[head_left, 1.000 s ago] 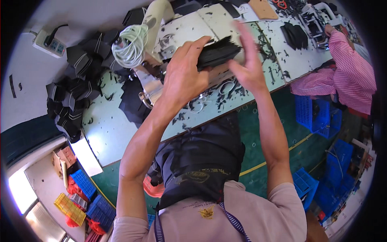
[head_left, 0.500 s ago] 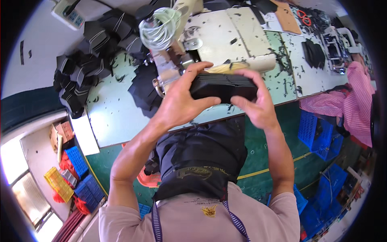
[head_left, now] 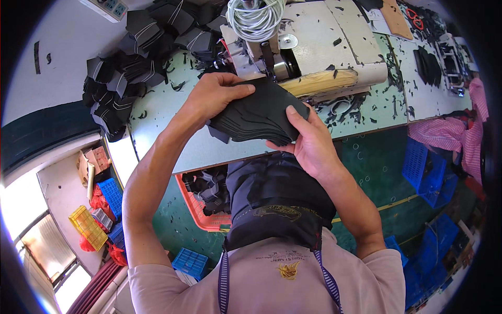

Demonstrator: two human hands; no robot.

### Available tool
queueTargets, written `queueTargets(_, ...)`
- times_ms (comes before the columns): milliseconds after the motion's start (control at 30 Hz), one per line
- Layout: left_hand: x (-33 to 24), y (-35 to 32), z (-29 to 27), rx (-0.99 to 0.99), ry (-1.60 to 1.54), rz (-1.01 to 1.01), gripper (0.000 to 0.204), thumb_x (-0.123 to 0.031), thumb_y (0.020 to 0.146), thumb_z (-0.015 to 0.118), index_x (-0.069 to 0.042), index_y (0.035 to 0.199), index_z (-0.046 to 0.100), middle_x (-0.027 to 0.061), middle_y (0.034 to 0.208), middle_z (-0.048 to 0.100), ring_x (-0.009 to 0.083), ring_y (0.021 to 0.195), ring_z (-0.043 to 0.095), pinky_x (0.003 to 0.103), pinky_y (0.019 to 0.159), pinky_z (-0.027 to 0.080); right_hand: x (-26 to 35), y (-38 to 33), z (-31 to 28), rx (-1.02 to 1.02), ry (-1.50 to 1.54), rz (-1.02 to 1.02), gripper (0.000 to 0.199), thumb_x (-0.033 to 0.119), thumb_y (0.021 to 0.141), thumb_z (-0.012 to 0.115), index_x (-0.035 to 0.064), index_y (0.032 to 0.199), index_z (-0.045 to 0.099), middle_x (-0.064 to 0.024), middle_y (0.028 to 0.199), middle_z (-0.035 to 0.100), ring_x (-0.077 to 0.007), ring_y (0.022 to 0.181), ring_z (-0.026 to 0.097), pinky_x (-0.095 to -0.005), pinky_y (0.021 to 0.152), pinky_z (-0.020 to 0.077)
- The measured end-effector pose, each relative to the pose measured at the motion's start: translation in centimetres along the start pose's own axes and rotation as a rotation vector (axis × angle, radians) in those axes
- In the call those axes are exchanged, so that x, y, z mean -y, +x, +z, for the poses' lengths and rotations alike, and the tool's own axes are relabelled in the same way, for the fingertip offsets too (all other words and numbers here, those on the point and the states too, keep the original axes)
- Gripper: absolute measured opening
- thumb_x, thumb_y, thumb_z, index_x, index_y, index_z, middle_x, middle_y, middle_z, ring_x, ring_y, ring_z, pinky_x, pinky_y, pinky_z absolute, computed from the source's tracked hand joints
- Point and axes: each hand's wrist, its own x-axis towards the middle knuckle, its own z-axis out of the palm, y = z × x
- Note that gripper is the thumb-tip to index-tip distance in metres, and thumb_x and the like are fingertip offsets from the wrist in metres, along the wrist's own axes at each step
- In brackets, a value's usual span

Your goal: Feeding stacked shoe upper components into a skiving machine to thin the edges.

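Observation:
A thick stack of thin black sheet pieces (head_left: 259,112) is held between my two hands, over the near edge of the pale green worktable. My left hand (head_left: 217,97) grips its upper left edge, thumb lying on top. At the stack's right side, my right hand (head_left: 311,138) has its thumb on the top face and its fingers beneath. The layers fan out along the near edge. Just beyond the stack is a bench machine (head_left: 261,55) with a metal roller, and a coil of pale cable (head_left: 256,21) sits above it. Part of the machine's front is hidden by the stack.
Banded bundles of black pieces (head_left: 123,70) are heaped at the table's far left. Black scraps litter the worktable (head_left: 366,118). A red-orange basket (head_left: 209,225) holding black pieces stands below the table edge. Blue crates (head_left: 423,170) and pink checked cloth (head_left: 444,133) are at right.
The stack has turned from edge-on to flat, its top face now showing and its layers fanned. Both hands have shifted their grip around it. The whole view has swung slightly left.

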Motion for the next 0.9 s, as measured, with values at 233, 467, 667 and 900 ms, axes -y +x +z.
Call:
queueTargets(233, 0.1, 1.6, -0.5, -0.018, 0.018, -0.095, 0.033, -0.029, 0.085, 0.076, 0.002, 0.094, 0.073, 0.0054, 0.081, 0.071, 0.0115, 0.064, 0.066, 0.024, 0.06, 0.05, 0.4, 0.8, -0.5, -0.009, 0.057, 0.1, 0.029, 0.024, 0.1, 0.057, 0.0065, 0.122, 0.052, -0.0071, 0.103, 0.064, -0.0185, 0.082, 0.068, -0.0436, 0.069, 0.0655)
queueTargets(467, 0.1, 2.5, 0.7, 0.04, 0.02, -0.021, 0.03, -0.029, 0.086, 0.074, -0.002, 0.101, 0.075, 0.0031, 0.084, 0.071, 0.0091, 0.077, 0.064, 0.023, 0.072, 0.048, 1.2, 0.1, -1.6, -0.094, 0.123, 0.062, 0.017, 0.02, 0.098, 0.059, 0.008, 0.11, 0.055, -0.0065, 0.095, 0.067, -0.0155, 0.075, 0.07, -0.0418, 0.063, 0.0652)
queueTargets(667, 0.2, 1.9, -0.9, 0.026, 0.044, -0.09, 0.03, -0.026, 0.087, 0.072, -0.001, 0.104, 0.074, 0.0039, 0.088, 0.071, 0.0081, 0.078, 0.063, 0.022, 0.072, 0.048, -1.1, 0.4, -1.6, -0.101, 0.169, 0.002, 0.02, 0.018, 0.099, 0.059, 0.0069, 0.113, 0.052, -0.0063, 0.092, 0.068, -0.0152, 0.069, 0.07, -0.0412, 0.063, 0.0658)
queueTargets(900, -0.4, 2.7, 0.8, 0.001, 0.126, 0.028, 0.028, -0.022, 0.087, 0.072, 0.001, 0.103, 0.074, 0.0066, 0.09, 0.072, 0.0109, 0.082, 0.066, 0.023, 0.074, 0.05, -0.2, 0.0, -2.0, -0.127, 0.158, -0.116, 0.018, 0.016, 0.1, 0.057, 0.0075, 0.115, 0.053, -0.0056, 0.092, 0.071, -0.0177, 0.057, 0.069, -0.0417, 0.062, 0.0658)
